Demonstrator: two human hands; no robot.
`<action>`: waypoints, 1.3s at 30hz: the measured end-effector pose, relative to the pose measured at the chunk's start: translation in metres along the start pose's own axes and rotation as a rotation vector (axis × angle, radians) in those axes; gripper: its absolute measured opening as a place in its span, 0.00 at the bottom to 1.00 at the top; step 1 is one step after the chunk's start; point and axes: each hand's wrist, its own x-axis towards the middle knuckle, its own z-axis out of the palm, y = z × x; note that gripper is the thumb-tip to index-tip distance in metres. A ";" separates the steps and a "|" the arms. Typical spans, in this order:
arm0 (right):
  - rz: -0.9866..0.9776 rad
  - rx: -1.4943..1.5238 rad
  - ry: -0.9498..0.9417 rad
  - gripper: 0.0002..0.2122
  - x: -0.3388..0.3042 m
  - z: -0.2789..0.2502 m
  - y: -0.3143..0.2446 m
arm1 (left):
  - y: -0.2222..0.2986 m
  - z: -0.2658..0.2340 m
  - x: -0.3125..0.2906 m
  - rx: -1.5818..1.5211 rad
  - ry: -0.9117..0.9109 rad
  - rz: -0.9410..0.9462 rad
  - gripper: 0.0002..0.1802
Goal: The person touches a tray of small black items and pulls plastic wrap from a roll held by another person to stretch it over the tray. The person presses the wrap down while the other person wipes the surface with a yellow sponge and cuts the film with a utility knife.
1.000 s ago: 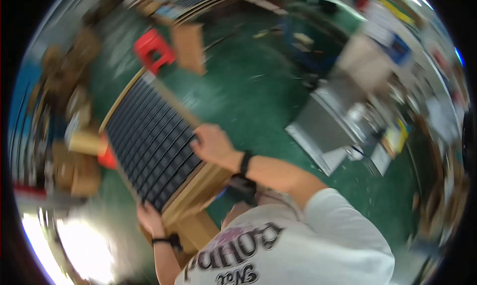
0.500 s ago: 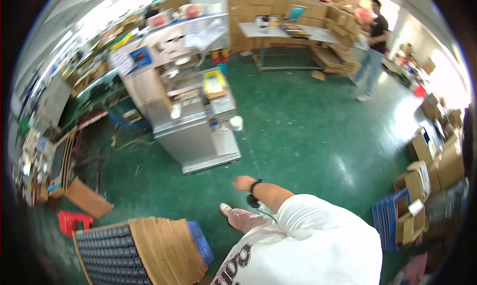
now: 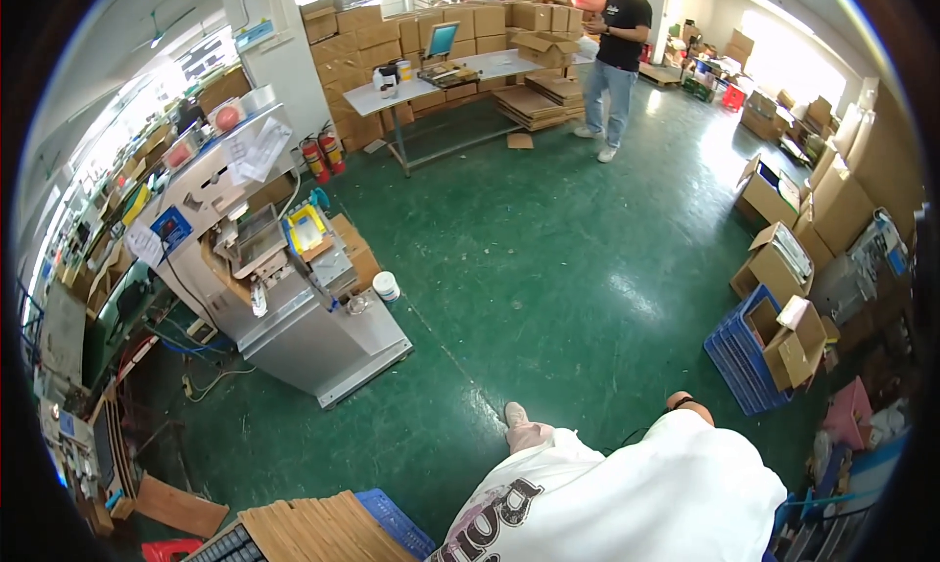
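Glossy green floor (image 3: 548, 258) spans the workshop. Lower L, a dark gridded panel (image 3: 225, 546) and tan cardboard-sheet stack (image 3: 305, 531), both cropped, sit by a blue perforated plastic crate (image 3: 394, 519), prob. their stand. L hand is out of view, grip unknown. R hand (image 3: 678, 399) is well apart from the stack; can't tell if open or closed. Far R, a blue slatted plastic crate (image 3: 732, 356) holds open brown cardboard boxes (image 3: 795, 351), prob. to keep 'em off the floor.
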 end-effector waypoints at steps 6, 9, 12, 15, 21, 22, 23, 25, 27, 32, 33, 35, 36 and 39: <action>0.018 0.420 0.252 0.18 -0.011 -0.062 -0.051 | 0.001 -0.003 0.000 0.017 -0.035 -0.100 0.24; 0.000 0.637 0.267 0.20 -0.047 -0.124 -0.068 | 0.009 -0.014 0.002 0.033 -0.037 -0.138 0.26; -0.029 0.599 0.335 0.21 -0.006 -0.153 -0.070 | -0.002 -0.007 -0.002 0.031 -0.238 -0.336 0.29; -0.077 0.718 0.350 0.26 0.011 -0.191 -0.078 | -0.019 0.013 0.000 0.096 -0.351 -0.425 0.33; -0.100 0.736 0.365 0.25 0.023 -0.192 -0.072 | -0.016 -0.026 -0.045 -1.084 0.217 0.247 0.37; -0.121 0.675 0.370 0.25 0.027 -0.186 -0.068 | -0.018 -0.032 -0.049 -1.082 0.223 0.238 0.37; -0.137 0.614 0.379 0.24 0.035 -0.178 -0.060 | -0.018 -0.038 -0.052 -1.058 0.163 0.220 0.37; -0.134 0.585 0.385 0.23 0.049 -0.156 -0.039 | -0.018 -0.045 -0.054 -1.013 0.046 0.187 0.37; -0.108 0.489 0.400 0.22 0.066 -0.139 -0.019 | 0.012 -0.050 -0.033 -0.710 -0.144 -0.176 0.36; -0.073 0.412 0.323 0.22 0.064 -0.129 0.000 | 0.014 -0.037 -0.005 -0.031 -0.522 -0.721 0.34; -0.066 0.387 0.302 0.22 0.059 -0.130 0.001 | 0.009 -0.032 -0.007 -0.031 -0.526 -0.669 0.33; -0.043 0.406 0.316 0.22 0.058 -0.138 0.000 | 0.008 -0.026 -0.010 -0.014 -0.546 -0.632 0.32; -0.023 0.429 0.321 0.22 0.057 -0.141 -0.001 | 0.007 -0.024 -0.012 0.007 -0.560 -0.588 0.31; -0.029 0.445 0.326 0.22 0.056 -0.148 -0.012 | -0.008 -0.013 -0.011 0.029 -0.567 -0.530 0.30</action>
